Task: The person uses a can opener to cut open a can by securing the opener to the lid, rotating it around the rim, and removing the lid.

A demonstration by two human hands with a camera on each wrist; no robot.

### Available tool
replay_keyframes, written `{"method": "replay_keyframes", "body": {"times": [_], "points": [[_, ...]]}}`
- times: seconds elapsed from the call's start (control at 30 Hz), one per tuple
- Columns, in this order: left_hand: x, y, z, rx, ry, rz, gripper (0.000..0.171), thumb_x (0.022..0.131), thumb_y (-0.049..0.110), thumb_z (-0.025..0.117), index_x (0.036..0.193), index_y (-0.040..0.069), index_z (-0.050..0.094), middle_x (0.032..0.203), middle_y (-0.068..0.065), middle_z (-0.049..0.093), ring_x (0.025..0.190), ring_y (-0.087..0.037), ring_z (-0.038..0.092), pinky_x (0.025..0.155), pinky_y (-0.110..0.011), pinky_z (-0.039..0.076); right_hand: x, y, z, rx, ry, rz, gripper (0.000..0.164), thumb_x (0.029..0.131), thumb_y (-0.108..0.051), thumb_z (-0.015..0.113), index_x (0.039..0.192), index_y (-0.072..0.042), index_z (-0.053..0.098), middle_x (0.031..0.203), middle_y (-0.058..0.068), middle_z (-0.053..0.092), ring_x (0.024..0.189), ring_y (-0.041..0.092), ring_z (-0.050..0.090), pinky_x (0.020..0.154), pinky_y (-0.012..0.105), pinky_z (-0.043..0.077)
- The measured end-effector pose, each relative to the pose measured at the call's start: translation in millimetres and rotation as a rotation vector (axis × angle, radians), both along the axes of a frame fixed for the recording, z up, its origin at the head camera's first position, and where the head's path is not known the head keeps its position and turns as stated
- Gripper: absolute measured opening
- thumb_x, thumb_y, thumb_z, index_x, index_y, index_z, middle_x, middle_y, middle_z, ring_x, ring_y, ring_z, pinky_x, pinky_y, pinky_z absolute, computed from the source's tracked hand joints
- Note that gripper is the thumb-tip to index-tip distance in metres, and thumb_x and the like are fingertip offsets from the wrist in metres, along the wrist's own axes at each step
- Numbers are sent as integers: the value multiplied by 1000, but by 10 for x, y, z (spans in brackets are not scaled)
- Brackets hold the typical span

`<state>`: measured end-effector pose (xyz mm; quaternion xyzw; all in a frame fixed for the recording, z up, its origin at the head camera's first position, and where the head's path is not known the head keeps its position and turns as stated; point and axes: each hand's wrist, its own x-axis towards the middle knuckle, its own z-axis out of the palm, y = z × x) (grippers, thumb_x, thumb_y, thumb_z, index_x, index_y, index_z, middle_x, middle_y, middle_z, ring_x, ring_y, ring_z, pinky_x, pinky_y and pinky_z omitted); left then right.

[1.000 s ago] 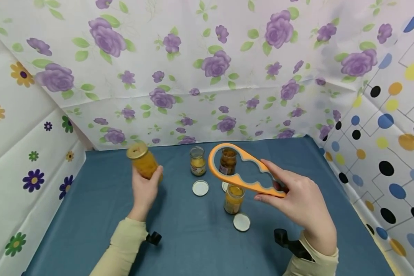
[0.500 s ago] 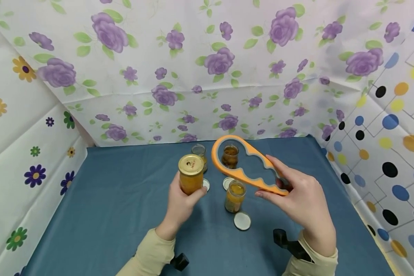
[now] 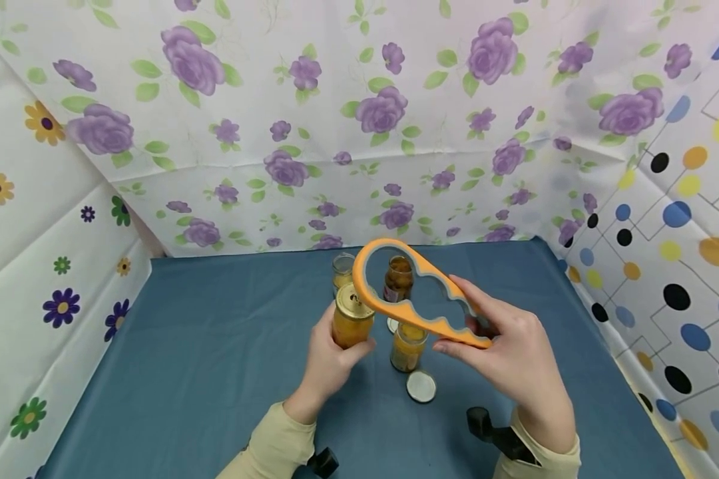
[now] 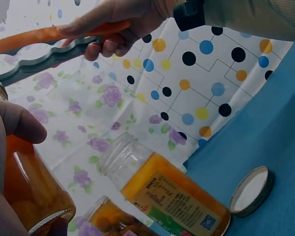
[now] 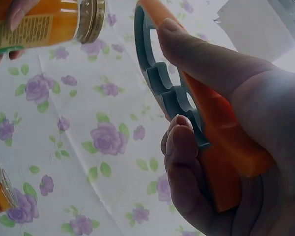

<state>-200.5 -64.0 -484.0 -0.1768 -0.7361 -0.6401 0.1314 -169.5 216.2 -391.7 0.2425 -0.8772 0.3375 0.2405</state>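
Note:
My left hand [image 3: 328, 362] grips a glass jar [image 3: 352, 326] of orange fruit by its body, its gold lid still on. My right hand [image 3: 518, 346] holds an orange and grey jar opener [image 3: 416, 314] by the ends of its two arms. In the head view the rounded end of the opener overlaps the lid's right edge. From the right wrist view the gold lid [image 5: 92, 20] stands apart from the opener, with a gap between them. Beneath the opener stands an uncapped jar [image 3: 407, 352] with yellow-orange contents.
Behind are an open jar with brown contents [image 3: 399, 276] and another open jar [image 3: 343, 267], partly hidden by the held one. A loose lid [image 3: 421, 387] lies white side up on the blue cloth [image 3: 216, 346]. Another lid [image 3: 392, 325] shows partly under the opener.
My left hand has brought the capped jar from the left across to the middle, up beside the opener. The opener has shifted slightly left in the last half second.

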Motion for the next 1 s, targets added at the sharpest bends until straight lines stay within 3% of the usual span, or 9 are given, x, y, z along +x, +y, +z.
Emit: {"method": "replay_keyframes", "body": {"times": [0.23,0.57,0.8,1.0], "points": [[18,49,-42,-19,17,-56,58,82,-4,80,134,15,64,111,-3,72,88,-22,65,76,-39,54,11,-57,-1,13,-20,28,94,72,-27,102,155,-28,60,77,-16,54,59,3,45,54,21,38],[83,99,-117,-20,7,-126,47,84,0,79,128,12,68,106,-4,71,82,-20,64,70,-37,56,22,-106,-9,94,-85,63,91,74,-41,99,154,-30,60,76,-19,52,60,1,44,54,24,40],[118,158,-118,0,-67,-205,56,86,7,80,139,12,61,121,-5,68,99,-22,66,85,-38,56,21,-129,-26,88,-101,126,88,76,-44,98,154,-29,60,77,-20,53,61,0,46,53,23,41],[116,192,-170,38,-30,-300,58,86,3,80,140,12,61,121,-8,68,102,-22,67,88,-38,57,38,-125,-22,79,-116,184,81,83,-43,94,155,-29,59,77,-21,53,58,-2,44,52,22,41]]}}
